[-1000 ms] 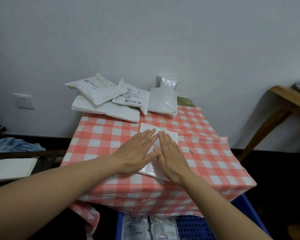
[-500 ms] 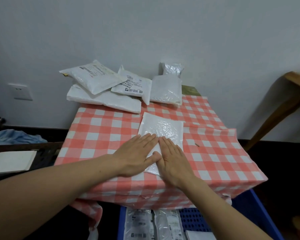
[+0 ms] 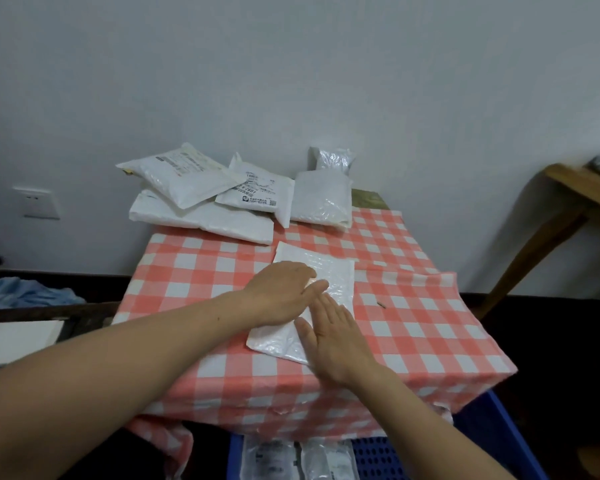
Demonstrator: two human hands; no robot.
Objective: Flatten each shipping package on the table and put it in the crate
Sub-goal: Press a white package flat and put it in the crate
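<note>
White plastic package (image 3: 331,271): flat on the checked tablecloth (image 3: 413,327), towards the table's front edge.
Left hand (image 3: 279,294): palm down on the package's left half, fingers straight and together.
Right hand (image 3: 335,336): flat on its near right part, fingers straight.
Puffy packages (image 3: 201,216): heaped at the table's back.
Blue crate (image 3: 492,438): below the front edge, two packages (image 3: 298,459) inside.
</note>
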